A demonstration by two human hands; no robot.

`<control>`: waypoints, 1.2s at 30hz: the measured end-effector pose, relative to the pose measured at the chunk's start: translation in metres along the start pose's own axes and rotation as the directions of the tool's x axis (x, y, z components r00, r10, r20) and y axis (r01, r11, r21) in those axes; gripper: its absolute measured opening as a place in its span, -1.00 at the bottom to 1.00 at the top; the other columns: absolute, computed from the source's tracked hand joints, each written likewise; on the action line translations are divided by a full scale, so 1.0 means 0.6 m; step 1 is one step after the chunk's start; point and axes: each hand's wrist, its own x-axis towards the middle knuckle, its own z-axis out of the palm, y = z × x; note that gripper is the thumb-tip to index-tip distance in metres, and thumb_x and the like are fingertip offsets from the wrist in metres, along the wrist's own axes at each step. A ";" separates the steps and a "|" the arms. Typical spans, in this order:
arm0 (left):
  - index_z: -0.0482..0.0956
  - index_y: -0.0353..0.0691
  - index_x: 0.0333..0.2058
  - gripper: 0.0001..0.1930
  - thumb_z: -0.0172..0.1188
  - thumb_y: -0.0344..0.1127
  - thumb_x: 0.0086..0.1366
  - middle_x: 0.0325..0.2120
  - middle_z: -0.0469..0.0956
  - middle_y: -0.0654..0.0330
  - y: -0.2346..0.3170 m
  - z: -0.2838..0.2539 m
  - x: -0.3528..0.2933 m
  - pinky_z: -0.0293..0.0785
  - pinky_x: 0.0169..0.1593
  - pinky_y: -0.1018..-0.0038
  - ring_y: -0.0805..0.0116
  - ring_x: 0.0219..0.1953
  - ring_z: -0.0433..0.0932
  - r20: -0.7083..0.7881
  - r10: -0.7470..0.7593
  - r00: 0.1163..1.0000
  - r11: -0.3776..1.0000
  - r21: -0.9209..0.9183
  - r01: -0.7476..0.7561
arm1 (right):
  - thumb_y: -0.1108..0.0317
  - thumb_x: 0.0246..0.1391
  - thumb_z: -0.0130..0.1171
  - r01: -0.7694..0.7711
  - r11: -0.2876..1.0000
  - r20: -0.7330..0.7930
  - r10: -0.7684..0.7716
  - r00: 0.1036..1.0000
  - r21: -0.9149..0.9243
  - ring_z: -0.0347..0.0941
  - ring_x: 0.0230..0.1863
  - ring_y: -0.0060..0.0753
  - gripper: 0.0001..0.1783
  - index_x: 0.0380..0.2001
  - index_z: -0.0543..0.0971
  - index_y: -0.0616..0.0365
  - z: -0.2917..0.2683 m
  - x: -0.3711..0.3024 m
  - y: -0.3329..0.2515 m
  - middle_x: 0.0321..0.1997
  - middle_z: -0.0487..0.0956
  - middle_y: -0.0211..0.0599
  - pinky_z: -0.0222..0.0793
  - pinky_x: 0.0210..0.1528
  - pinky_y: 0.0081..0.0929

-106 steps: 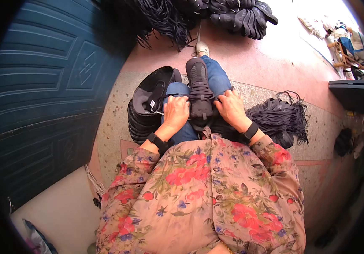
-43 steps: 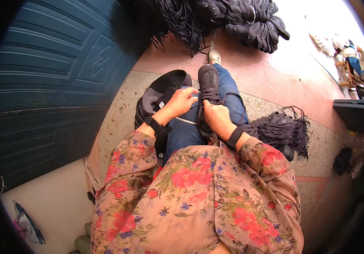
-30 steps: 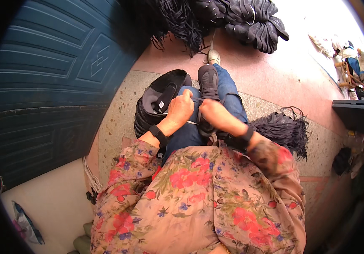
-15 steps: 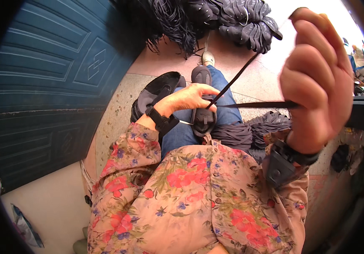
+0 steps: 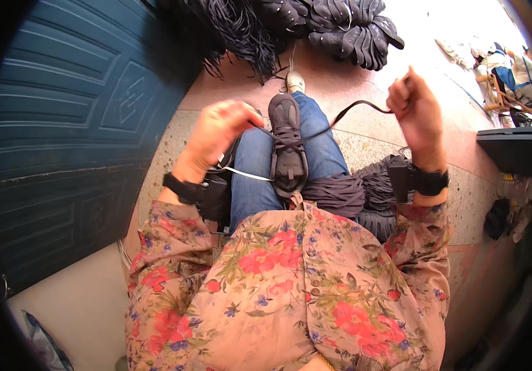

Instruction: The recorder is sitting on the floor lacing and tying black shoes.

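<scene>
A dark grey shoe upper (image 5: 287, 145) lies lengthwise between my thighs, its toe pointing away from me and its tongue toward me. Black lace crosses its throat. To the left of the shoe, my left hand (image 5: 219, 133) is raised and pinches one end of the lace, slightly blurred. Up on the right, my right hand (image 5: 414, 111) is closed on the other end of the black shoelace (image 5: 358, 104), which sags in a loose curve back to the shoe. A thin white cord (image 5: 247, 174) runs from beside my left wrist to the shoe's side.
Bundles of dark shoe parts (image 5: 340, 31) with hanging laces (image 5: 235, 37) are piled ahead. More bundled laces (image 5: 334, 196) and dark pieces lie by my right thigh. A blue panelled door (image 5: 62, 123) stands on the left, a dark table (image 5: 513, 151) on the right.
My left hand has lifted off the shoe and moved left with a lace end. My right hand has come down and away from the camera; the lace has gone from taut to slack.
</scene>
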 end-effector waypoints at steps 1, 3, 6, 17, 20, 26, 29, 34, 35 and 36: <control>0.46 -0.34 -0.37 -0.83 0.00 -0.34 0.23 -0.42 0.50 0.10 0.003 -0.039 0.004 0.43 -0.15 0.40 0.31 -0.31 0.50 -0.143 -0.014 0.990 0.982 -0.188 -0.013 | 0.21 0.12 -0.09 -0.039 0.965 -0.151 0.000 0.989 -0.258 0.10 -0.61 -0.68 -0.68 -0.68 0.30 0.02 -0.016 -0.002 0.026 -0.63 0.30 -0.52 0.01 -0.60 -0.69; 0.40 -0.29 -0.38 -0.81 -0.05 -0.27 0.26 -0.49 0.45 0.15 0.022 -0.132 0.006 0.40 -0.20 0.37 0.30 -0.39 0.46 -0.322 0.012 0.947 0.867 -0.468 -0.170 | 0.24 0.10 -0.04 -0.194 0.732 -0.305 -0.021 0.952 -0.653 0.16 -0.60 -0.69 -0.72 -0.63 0.37 0.13 -0.045 -0.013 0.081 -0.65 0.32 -0.48 0.10 -0.56 -0.67; 0.40 -0.26 -0.39 -0.81 -0.11 -0.28 0.29 -0.58 0.36 0.22 0.039 -0.263 -0.034 0.34 -0.32 0.40 0.37 -0.50 0.35 -0.621 -0.055 0.782 0.816 -0.480 -0.323 | 0.30 0.03 0.04 0.084 0.530 0.022 -0.122 0.992 -0.844 0.38 -0.45 -0.50 -0.78 -0.37 0.49 0.27 -0.092 -0.038 0.179 -0.56 0.48 -0.32 0.30 -0.34 -0.56; 0.52 -0.28 -0.27 -0.79 0.06 -0.30 0.18 -0.48 0.52 0.26 -0.154 -0.033 -0.056 0.33 -0.41 0.67 0.60 -0.49 0.41 -0.262 -0.243 0.934 0.933 0.199 0.299 | 0.38 -0.05 -0.02 0.197 0.189 0.199 -0.013 0.980 -0.962 0.45 -0.38 -0.08 -0.84 -0.51 0.51 0.22 -0.036 -0.076 0.318 -0.48 0.50 -0.05 0.34 -0.30 -0.25; 0.50 -0.33 -0.21 -0.78 0.03 -0.38 0.19 -0.49 0.50 0.27 -0.177 0.000 -0.058 0.35 -0.38 0.67 0.60 -0.49 0.39 -0.228 -0.334 0.915 0.880 0.272 0.389 | 0.38 -0.06 -0.03 0.231 0.080 0.224 -0.088 0.971 -0.970 0.42 -0.37 -0.10 -0.86 -0.52 0.50 0.19 -0.032 -0.073 0.327 -0.49 0.49 -0.11 0.34 -0.31 -0.28; 0.52 -0.37 -0.26 -0.77 0.07 -0.33 0.17 -0.53 0.46 0.37 -0.184 0.025 -0.058 0.30 -0.40 0.68 0.65 -0.50 0.35 -0.232 -0.279 0.932 0.820 0.447 0.357 | 0.37 -0.05 -0.05 0.123 0.018 0.121 -0.083 0.989 -0.992 0.41 -0.34 -0.11 -0.85 -0.52 0.50 0.16 -0.019 -0.069 0.329 -0.48 0.48 -0.14 0.32 -0.29 -0.25; 0.54 -0.37 -0.31 -0.78 0.09 -0.33 0.16 -0.54 0.44 0.41 -0.185 0.024 -0.064 0.28 -0.40 0.68 0.68 -0.48 0.33 -0.248 -0.294 0.923 0.808 0.452 0.378 | 0.35 -0.03 -0.08 0.089 0.085 0.083 -0.076 0.994 -0.992 0.41 -0.34 -0.07 -0.82 -0.52 0.50 0.16 -0.017 -0.065 0.335 -0.46 0.50 -0.11 0.31 -0.30 -0.20; 0.53 -0.38 -0.33 -0.79 0.09 -0.33 0.16 -0.53 0.45 0.42 -0.194 0.025 -0.070 0.28 -0.38 0.69 0.68 -0.47 0.33 -0.256 -0.227 0.940 0.829 0.455 0.324 | 0.33 -0.01 -0.08 0.017 0.139 0.014 -0.028 1.000 -0.990 0.42 -0.36 -0.04 -0.80 -0.53 0.50 0.15 -0.020 -0.062 0.341 -0.46 0.50 -0.08 0.29 -0.35 -0.15; 0.53 -0.39 -0.35 -0.80 0.09 -0.33 0.17 -0.53 0.45 0.42 -0.196 0.024 -0.072 0.28 -0.37 0.69 0.68 -0.46 0.34 -0.266 -0.234 0.935 0.832 0.443 0.334 | 0.32 -0.02 -0.08 0.090 0.085 0.088 -0.035 0.996 -0.992 0.42 -0.36 -0.06 -0.81 -0.53 0.50 0.14 -0.019 -0.063 0.341 -0.46 0.50 -0.12 0.29 -0.36 -0.14; 0.53 -0.39 -0.35 -0.80 0.09 -0.33 0.17 -0.53 0.45 0.42 -0.202 0.021 -0.075 0.28 -0.37 0.69 0.68 -0.46 0.34 -0.269 -0.234 0.934 0.832 0.442 0.335 | 0.32 -0.02 -0.08 0.093 0.085 0.091 -0.033 0.995 -0.992 0.42 -0.36 -0.06 -0.81 -0.53 0.50 0.14 -0.017 -0.064 0.344 -0.46 0.50 -0.12 0.29 -0.36 -0.14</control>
